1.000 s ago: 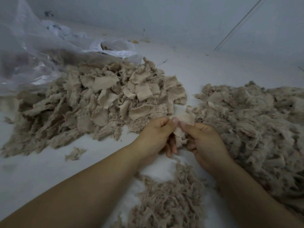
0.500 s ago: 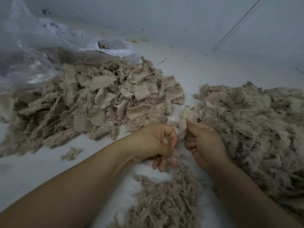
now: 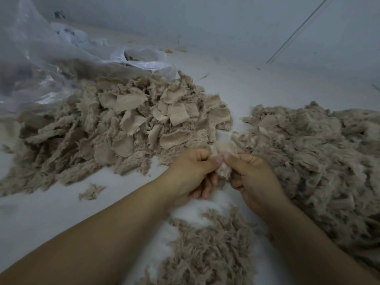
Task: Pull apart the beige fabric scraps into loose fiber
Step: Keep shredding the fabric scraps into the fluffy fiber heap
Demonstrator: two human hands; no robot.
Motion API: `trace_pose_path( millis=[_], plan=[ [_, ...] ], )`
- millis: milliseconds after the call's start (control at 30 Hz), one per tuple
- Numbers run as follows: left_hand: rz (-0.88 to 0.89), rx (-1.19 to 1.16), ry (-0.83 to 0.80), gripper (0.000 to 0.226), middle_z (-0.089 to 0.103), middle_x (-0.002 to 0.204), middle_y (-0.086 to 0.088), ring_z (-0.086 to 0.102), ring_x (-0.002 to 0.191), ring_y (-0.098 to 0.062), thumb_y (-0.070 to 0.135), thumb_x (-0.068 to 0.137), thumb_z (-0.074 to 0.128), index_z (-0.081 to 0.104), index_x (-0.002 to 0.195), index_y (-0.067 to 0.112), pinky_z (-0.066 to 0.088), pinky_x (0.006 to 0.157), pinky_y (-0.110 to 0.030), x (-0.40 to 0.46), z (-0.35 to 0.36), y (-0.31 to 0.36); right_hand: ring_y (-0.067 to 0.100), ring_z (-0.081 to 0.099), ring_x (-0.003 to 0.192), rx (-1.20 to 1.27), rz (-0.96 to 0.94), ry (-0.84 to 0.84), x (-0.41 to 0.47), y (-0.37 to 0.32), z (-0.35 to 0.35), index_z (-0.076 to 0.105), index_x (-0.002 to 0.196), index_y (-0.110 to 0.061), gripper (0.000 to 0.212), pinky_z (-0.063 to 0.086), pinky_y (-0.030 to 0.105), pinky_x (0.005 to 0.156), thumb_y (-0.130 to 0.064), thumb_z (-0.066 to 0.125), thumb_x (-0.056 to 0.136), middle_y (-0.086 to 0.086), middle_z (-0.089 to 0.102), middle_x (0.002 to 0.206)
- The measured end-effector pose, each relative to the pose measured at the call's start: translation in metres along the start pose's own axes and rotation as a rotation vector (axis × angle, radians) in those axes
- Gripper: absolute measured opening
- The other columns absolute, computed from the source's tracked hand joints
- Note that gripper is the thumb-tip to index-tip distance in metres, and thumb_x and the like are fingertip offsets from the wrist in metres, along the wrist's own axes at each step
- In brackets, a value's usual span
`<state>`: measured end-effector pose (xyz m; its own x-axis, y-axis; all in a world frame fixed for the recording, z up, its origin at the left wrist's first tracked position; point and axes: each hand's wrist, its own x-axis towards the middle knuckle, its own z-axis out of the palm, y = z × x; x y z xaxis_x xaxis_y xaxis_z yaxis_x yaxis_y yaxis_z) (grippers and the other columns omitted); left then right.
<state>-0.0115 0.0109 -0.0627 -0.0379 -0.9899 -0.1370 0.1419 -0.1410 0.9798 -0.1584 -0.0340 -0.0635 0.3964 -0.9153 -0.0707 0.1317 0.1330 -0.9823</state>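
A small beige fabric scrap sits between my two hands at the centre of the view. My left hand pinches its left side with thumb and forefinger, and my right hand pinches its right side the same way; the thumbs almost touch. Behind my left hand spreads a wide heap of beige fabric scraps. Loose beige fiber lies in a big pile to the right and in a smaller pile below my hands.
A crumpled clear plastic bag lies at the back left, partly over the scrap heap. One stray scrap rests on the white surface near my left forearm. A wall rises at the back.
My left hand, which had dropped away from the scrap half a second ago, has come back up and pinches it again beside my right thumb.
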Motion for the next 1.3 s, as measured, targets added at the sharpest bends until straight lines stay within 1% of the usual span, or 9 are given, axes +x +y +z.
trace_pose_path(
  millis=[167,333,433,533,633,767,967,1133,1300],
  plan=[
    [0.003,-0.061,-0.037,0.027,0.053,0.058,-0.013,0.045,0.031,-0.016,0.012,0.101,0.047,0.055,0.079,-0.001,0.025,0.029,-0.015,-0.003,-0.003,-0.003,0.008,0.03,0.043,0.048,0.023,0.052,0.001,0.0,-0.001,0.072,0.059,-0.014,0.044,0.025,0.017,0.037,-0.022,0.055,0.099,0.003,0.05,0.052],
    [0.002,-0.098,-0.024,0.057,0.058,0.066,-0.019,0.047,0.034,-0.021,0.049,0.09,0.059,0.058,0.094,-0.008,0.029,0.03,-0.016,-0.001,0.001,0.003,0.005,0.042,0.039,0.026,0.034,0.029,0.0,0.0,-0.001,0.067,0.069,-0.008,0.026,0.033,0.015,0.038,-0.012,0.061,0.094,0.002,0.058,0.053],
    [0.0,-0.033,0.034,0.026,0.057,0.064,-0.018,0.045,0.032,-0.017,0.024,0.098,0.057,0.056,0.091,-0.002,0.027,0.029,-0.018,0.0,0.001,-0.001,0.003,0.046,0.038,0.048,0.046,0.026,-0.001,-0.001,0.0,0.064,0.074,-0.007,0.02,0.036,0.014,0.037,-0.011,0.062,0.093,-0.001,0.057,0.051],
    [0.018,0.108,-0.006,0.02,0.055,0.052,-0.005,0.044,0.03,-0.014,0.017,0.098,0.057,0.057,0.084,0.003,0.028,0.029,-0.017,0.001,0.002,-0.004,0.004,0.051,0.038,0.057,0.028,-0.027,-0.001,-0.003,0.002,0.065,0.076,-0.005,0.022,0.038,0.014,0.037,-0.024,0.065,0.086,0.003,0.062,0.054],
    [0.035,0.14,-0.003,0.023,0.054,0.05,-0.002,0.042,0.029,-0.012,0.015,0.098,0.057,0.06,0.077,0.007,0.026,0.03,-0.016,-0.001,0.004,-0.004,0.005,0.048,0.038,0.017,0.029,0.046,-0.001,-0.002,0.002,0.067,0.078,-0.006,0.02,0.037,0.014,0.036,-0.021,0.064,0.09,0.006,0.061,0.056],
    [0.047,-0.146,0.1,0.02,0.049,0.052,-0.008,0.039,0.029,-0.013,0.012,0.098,0.054,0.058,0.081,0.002,0.02,0.029,-0.013,0.0,-0.003,-0.004,0.0,0.041,0.034,0.119,0.033,0.146,0.002,0.001,0.0,0.062,0.071,-0.007,0.031,0.033,0.013,0.035,-0.013,0.053,0.1,-0.004,0.053,0.047],
    [0.07,-0.265,0.144,0.015,0.048,0.053,-0.013,0.044,0.03,-0.015,0.015,0.1,0.052,0.056,0.095,0.001,0.029,0.03,-0.018,-0.001,0.0,-0.004,0.013,0.028,0.047,-0.164,-0.02,-0.012,0.002,0.005,-0.001,0.077,0.075,-0.013,0.036,0.023,0.023,0.04,-0.049,0.072,0.074,0.003,0.059,0.057],
    [0.127,-0.317,0.252,0.027,0.051,0.05,-0.01,0.039,0.028,-0.013,0.015,0.1,0.052,0.053,0.077,0.002,0.026,0.029,-0.016,-0.002,-0.007,-0.003,0.009,0.018,0.043,-0.1,-0.004,0.08,0.005,0.008,-0.001,0.071,0.055,-0.021,0.036,0.023,0.02,0.038,-0.032,0.065,0.088,-0.005,0.031,0.045],
    [0.149,-0.203,0.247,0.029,0.053,0.057,-0.01,0.035,0.029,-0.016,0.019,0.101,0.053,0.052,0.074,0.007,0.022,0.031,-0.016,-0.005,-0.008,-0.003,0.008,0.018,0.043,-0.049,0.018,0.124,0.006,0.008,-0.003,0.065,0.058,-0.016,0.041,0.024,0.018,0.037,-0.024,0.058,0.097,-0.003,0.025,0.049]
  ],
)
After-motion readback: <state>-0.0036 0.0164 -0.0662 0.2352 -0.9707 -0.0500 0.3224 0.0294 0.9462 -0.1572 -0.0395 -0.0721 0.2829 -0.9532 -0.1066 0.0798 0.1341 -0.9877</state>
